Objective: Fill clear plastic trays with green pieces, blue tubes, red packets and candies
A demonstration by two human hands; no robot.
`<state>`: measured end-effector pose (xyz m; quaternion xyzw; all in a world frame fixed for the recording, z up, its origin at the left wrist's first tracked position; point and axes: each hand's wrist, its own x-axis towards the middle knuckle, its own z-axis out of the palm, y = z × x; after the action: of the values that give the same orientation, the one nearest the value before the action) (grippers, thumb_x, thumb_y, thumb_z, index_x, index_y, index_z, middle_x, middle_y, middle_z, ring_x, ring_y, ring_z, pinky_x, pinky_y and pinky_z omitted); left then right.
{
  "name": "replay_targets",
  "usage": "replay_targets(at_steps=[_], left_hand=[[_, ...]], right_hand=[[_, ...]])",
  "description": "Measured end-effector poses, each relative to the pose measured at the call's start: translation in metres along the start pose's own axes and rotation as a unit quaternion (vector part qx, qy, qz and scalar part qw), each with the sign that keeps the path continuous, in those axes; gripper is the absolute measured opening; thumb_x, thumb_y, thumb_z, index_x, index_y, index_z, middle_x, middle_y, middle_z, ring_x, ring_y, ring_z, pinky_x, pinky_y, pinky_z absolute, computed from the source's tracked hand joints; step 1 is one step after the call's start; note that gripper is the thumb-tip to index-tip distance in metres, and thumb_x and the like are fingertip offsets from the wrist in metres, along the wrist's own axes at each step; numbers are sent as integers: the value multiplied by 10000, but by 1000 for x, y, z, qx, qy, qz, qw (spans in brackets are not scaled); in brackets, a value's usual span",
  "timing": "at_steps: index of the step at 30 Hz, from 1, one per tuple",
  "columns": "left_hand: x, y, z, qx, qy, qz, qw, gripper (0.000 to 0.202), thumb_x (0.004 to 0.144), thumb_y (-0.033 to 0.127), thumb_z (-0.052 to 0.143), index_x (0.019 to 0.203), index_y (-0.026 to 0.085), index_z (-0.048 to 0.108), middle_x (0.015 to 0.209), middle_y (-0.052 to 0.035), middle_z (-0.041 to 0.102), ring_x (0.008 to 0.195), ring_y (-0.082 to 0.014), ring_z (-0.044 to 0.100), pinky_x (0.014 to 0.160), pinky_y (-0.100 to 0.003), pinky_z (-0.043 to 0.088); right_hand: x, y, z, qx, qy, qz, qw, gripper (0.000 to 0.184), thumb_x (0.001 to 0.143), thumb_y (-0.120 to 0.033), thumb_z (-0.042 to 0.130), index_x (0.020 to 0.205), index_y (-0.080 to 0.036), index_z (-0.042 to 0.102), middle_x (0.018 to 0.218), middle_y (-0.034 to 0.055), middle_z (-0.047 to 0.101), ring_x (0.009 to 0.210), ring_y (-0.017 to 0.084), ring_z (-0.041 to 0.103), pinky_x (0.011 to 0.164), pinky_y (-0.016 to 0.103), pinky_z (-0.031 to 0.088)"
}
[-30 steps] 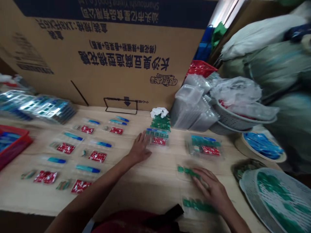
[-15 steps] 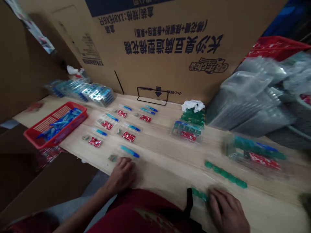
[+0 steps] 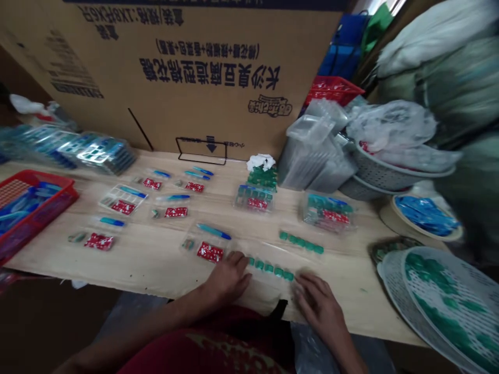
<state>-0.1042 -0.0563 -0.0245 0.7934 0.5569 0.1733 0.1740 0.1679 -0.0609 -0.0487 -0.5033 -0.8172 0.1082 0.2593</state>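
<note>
A row of green jelly-like pieces (image 3: 268, 267) lies on the wooden table in front of me. My left hand (image 3: 228, 278) is at the row's left end, fingers bent and thumb apart, fingertips by the first piece. At the right end rests my right hand (image 3: 319, 301), fingers stretched forward and thumb apart, close to the last piece. Neither hand visibly grips anything. Just left of my left hand is a clear tray (image 3: 194, 235) with a blue pen-shaped item (image 3: 213, 231) and a red patterned packet (image 3: 210, 252). A second green row (image 3: 301, 242) lies farther back.
Several similar trays spread leftward toward a red basket (image 3: 66, 195) of blue items. Filled clear boxes (image 3: 255, 198) and stacked clear trays (image 3: 307, 156) stand behind. At right are a bowl of blue packets (image 3: 427, 215) and a white strainer (image 3: 448, 301) with green pieces. A large carton (image 3: 195, 114) walls the back.
My view has swung right. My left hand has moved from the tray to the left end of the near green row. My right hand remains at that row's right end.
</note>
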Motion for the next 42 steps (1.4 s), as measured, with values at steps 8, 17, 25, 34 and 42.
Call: replay_targets(at_steps=[8,17,25,34,42], left_hand=[[11,15,3,-69,-110,-94,987,435,666,154,587,1088,175,486,1101,-89,503,1059,-248,496,957,-389,416],[-19,-6,2,-58,-52,73,994,458,682,97,559,1124,136,446,1191,-145,496,1103,-239,496,909,-340,478],[-25,-29,-15,22,172,178,969,123,849,112,440,847,160,553,1003,-115,623,896,-179,576,788,-314,493],[-38,-84,-107,-186,203,-55,960,245,796,260,588,1025,185,546,811,-23,615,749,-137,579,687,-264,482],[-15,-137,-57,-152,150,-211,954,268,733,244,565,981,149,596,767,-14,563,611,-123,531,562,-239,449]], right_hand=[[-8,-2,4,-33,-12,-61,998,192,894,-300,465,954,-196,615,949,82,624,892,196,599,753,316,529],[-22,-20,20,-22,65,-116,991,267,940,-294,352,854,-202,587,919,70,576,712,122,641,561,188,548],[-7,-35,-2,-11,101,-244,964,148,858,-240,540,988,-208,603,988,80,634,823,169,659,675,240,572],[91,-129,28,216,70,-98,969,90,857,-200,508,934,-201,553,736,7,646,595,112,614,555,207,506],[137,-112,118,224,-10,72,972,220,780,-299,484,932,-158,558,796,64,604,726,198,614,676,339,526]])
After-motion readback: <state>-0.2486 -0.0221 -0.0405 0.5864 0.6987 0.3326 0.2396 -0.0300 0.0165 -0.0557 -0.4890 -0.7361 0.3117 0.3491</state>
